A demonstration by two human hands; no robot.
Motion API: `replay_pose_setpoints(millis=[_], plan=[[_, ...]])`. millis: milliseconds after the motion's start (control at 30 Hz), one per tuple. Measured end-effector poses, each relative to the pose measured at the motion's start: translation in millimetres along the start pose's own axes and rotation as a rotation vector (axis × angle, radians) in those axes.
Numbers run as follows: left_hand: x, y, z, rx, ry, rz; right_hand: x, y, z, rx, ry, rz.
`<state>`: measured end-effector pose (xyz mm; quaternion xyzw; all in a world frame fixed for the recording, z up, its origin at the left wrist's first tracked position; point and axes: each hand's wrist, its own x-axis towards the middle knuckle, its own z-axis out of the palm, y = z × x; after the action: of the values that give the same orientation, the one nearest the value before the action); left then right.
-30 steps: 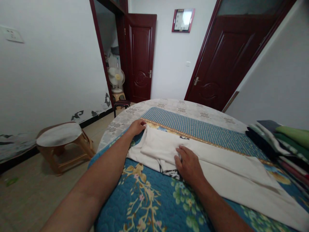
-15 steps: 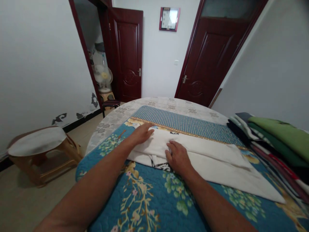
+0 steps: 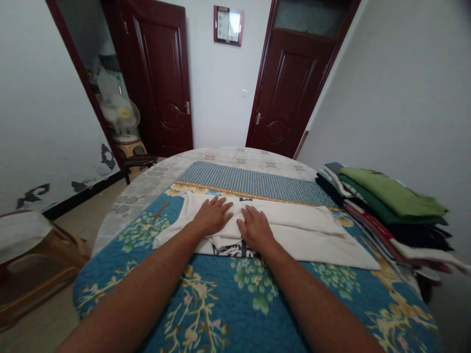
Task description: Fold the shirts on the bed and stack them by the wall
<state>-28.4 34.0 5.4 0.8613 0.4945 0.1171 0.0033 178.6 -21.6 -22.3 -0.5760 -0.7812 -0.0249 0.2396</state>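
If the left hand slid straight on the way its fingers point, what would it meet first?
The left hand rests on the folded white cloth, so it'd slide over that first; past its far edge, probably the gold braided border of the blue floral quilted mat.

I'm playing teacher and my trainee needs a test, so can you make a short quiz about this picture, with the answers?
1. True or false: the left hand and the right hand both touch the white garment.

2. Choose one: what colour is the top of the clothes pile?
A) purple
B) green
C) orange

3. Say in your own words: what lies right under the white garment?

Key:
1. True
2. B
3. The blue flowered quilt
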Motion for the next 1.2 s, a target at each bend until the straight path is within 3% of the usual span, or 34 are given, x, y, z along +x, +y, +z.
replay_pose_setpoints(millis=[133,333,600,800,1067,1200], plan=[[2,-5,11.0,0.024,-0.085,-0.054,-1,-2,-8,-0.028,-0.137,0.063],[6,-8,11.0,0.04,-0.082,-0.103,16,-6,-16,0.002,-0.177,0.099],[15,-14,12.5,0.067,-0.116,-0.274,31,32,-15,-0.022,-0.245,0.229],[18,-18,12.5,0.046,-0.104,-0.338,17,98,-36,-0.08,-0.264,0.321],[18,-24,18.2,0.088,-0.088,-0.308,-28,232,-88,-0.264,-0.239,0.595],[17,-21,16.7,0.103,-0.097,-0.318,-41,266,-99,-0.315,-0.165,0.677]])
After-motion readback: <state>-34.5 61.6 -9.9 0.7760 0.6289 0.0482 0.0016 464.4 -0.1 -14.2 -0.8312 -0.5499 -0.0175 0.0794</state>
